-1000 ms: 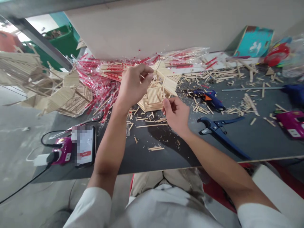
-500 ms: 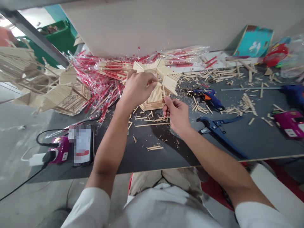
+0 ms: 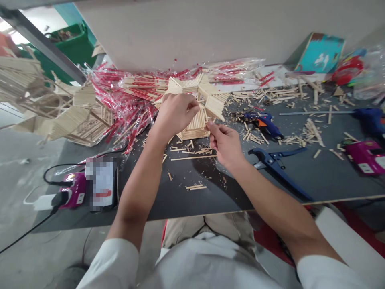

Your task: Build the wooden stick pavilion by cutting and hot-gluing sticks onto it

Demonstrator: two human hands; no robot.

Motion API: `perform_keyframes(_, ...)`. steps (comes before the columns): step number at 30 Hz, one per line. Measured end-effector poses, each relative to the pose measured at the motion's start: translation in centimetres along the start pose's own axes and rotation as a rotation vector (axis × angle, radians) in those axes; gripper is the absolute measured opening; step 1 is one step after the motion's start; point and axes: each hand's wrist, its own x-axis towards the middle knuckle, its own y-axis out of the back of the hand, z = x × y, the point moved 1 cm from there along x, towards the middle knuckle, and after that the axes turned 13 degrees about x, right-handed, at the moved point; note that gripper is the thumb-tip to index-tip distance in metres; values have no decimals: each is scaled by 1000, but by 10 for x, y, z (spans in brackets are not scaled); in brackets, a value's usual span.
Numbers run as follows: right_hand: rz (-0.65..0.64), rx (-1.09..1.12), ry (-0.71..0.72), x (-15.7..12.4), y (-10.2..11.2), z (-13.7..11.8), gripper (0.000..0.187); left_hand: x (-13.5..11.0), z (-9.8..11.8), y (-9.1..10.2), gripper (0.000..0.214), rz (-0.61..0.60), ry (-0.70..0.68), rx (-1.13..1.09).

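Observation:
A small pavilion model of glued wooden sticks [image 3: 192, 129] stands on the dark table top [image 3: 192, 204], its fanned roof panels spreading outward. My left hand [image 3: 176, 114] is over the model's left side, fingertips pinched at the roof and hiding part of it. My right hand [image 3: 225, 146] is at the model's lower right, with thumb and forefinger pinching a thin wooden stick [image 3: 208, 125] against the wall. Loose sticks and shavings lie around the model's base.
A torn plastic pack of red-tipped sticks [image 3: 126, 108] lies behind the model. A larger stick structure [image 3: 69, 120] juts out at left. A blue glue gun [image 3: 264, 124], blue pipe cutters [image 3: 278, 170], a pink device [image 3: 365, 157] and a pixelated phone [image 3: 100, 182] sit nearby.
My left hand has moved down and rightward, closer to the model's roof. My right hand has shifted slightly right. The whole scene has drifted a little left in view.

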Motion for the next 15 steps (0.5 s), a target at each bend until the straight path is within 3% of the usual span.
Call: perform_keyframes(15,-23,-68,17,6,2,2,48,0,-2,-3,28,-3,-3,-9)
